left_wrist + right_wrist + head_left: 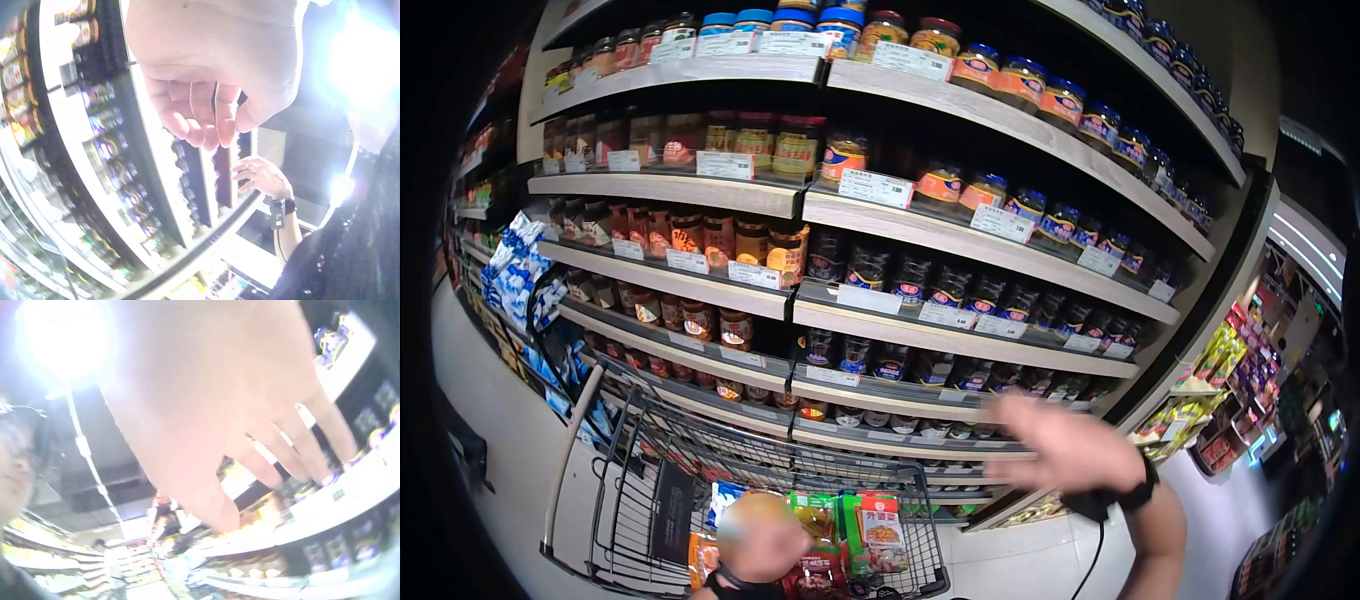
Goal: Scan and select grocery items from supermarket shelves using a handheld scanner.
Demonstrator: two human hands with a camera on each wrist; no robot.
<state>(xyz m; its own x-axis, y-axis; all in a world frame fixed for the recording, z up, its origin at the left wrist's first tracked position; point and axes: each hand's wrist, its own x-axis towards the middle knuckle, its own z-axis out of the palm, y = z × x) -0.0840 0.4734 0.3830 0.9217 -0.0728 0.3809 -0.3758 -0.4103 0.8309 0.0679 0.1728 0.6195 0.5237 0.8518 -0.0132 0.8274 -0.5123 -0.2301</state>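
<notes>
My right hand [1065, 450] is raised before the shelves of jars, its fingers spread and straight, a blur in the head view. Nothing shows between its fingers in the right wrist view. A dark band with a cable circles that wrist. Over the shopping cart [927, 535] is my left hand [760, 535], also blurred. The left wrist view shows its fingers loosely curled and holding nothing. Beneath and beside it in the cart lie a green and white food packet [882, 535], a red bag [818, 572] and an orange packet [702, 555].
Ahead stand tiered shelves [990, 345] with rows of dark jars [950, 285] and price tags. Brown-red jars [698, 322] fill the left section. Blue and white bags [525, 265] hang at the left. Past the shelf end, yellow packets [1222, 355] are on display beside the aisle.
</notes>
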